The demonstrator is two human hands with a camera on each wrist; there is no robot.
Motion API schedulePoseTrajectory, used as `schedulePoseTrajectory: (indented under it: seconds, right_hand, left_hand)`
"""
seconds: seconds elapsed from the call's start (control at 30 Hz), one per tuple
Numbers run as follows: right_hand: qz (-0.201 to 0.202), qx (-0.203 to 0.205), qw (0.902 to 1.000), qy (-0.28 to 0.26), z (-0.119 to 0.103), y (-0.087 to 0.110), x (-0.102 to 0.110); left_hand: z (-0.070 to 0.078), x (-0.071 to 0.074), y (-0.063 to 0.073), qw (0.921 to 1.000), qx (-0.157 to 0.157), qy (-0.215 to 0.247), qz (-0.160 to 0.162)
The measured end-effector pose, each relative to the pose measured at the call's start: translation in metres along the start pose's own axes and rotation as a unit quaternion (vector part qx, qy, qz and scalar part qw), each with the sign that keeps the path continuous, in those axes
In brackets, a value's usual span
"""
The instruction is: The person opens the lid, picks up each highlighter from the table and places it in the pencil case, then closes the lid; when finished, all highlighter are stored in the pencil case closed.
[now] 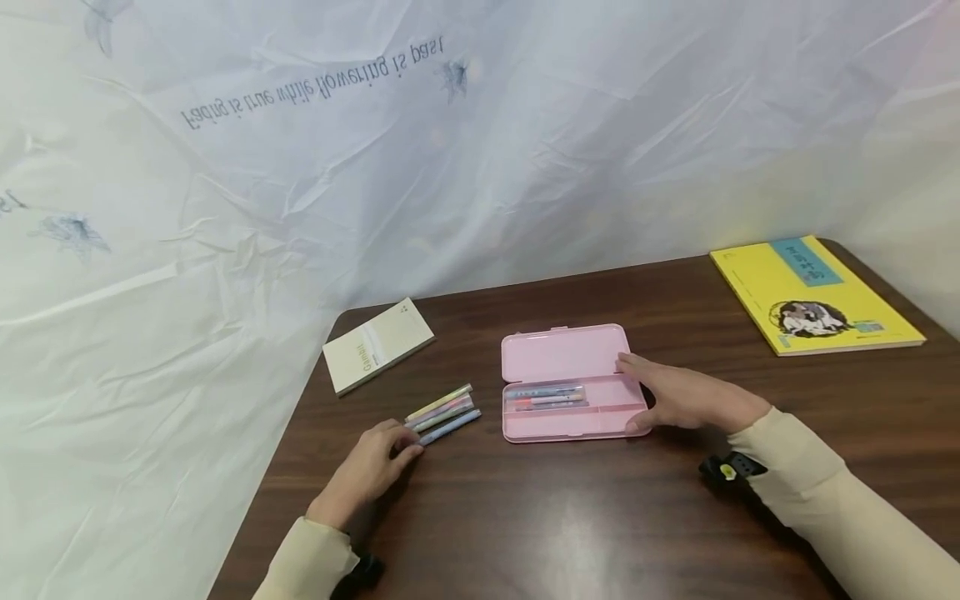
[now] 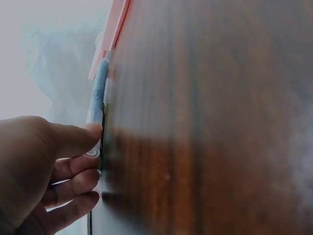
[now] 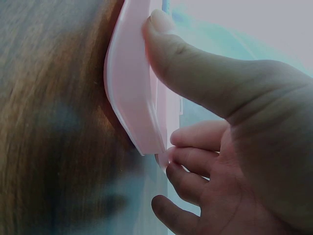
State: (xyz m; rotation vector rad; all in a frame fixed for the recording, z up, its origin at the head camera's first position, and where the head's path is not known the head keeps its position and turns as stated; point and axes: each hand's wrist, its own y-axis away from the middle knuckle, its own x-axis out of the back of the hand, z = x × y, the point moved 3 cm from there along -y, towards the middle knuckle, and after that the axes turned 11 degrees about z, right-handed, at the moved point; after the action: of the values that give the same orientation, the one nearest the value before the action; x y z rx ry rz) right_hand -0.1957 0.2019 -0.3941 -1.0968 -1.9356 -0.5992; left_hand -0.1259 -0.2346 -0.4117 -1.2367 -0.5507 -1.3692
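While left hand [image 1: 367, 467] pinches blue pen [image 1: 453, 426] | booklet [image 1: 390, 333] reads "Gambit"

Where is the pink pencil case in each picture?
Head: the pink pencil case lies open, below and right of the middle.
Left wrist: only part of the pink pencil case, at the top, left of centre.
Right wrist: part of the pink pencil case, upper half, left of centre.
Shared landmark: the brown table.

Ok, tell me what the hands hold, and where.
Left hand: slim blue pen, by its left end; right hand: open pink plastic pencil case, by its right end.
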Motion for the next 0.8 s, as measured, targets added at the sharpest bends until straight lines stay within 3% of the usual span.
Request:
schedulePoseTrajectory:
  seconds: [0.17,0.47,0.8]
  right_hand:
    - [-0.001,-0.004,1.0,-0.004,-0.001,0.001,-0.004]
    - [0.001,-0.007,1.0,0.002,-0.003,0.003,0.0]
    - [0.003,-0.003,1.0,-0.003,-0.002,0.003,-0.001]
  left_hand:
    - [0.006,0.008,-0.005,0.9999,-0.009,0.002,0.008]
    - [0.029,0.024,-0.038,0.9949,-0.084,0.012,0.055]
    - [0.051,0.006,-0.069,0.9916,-0.116,0.043,0.037]
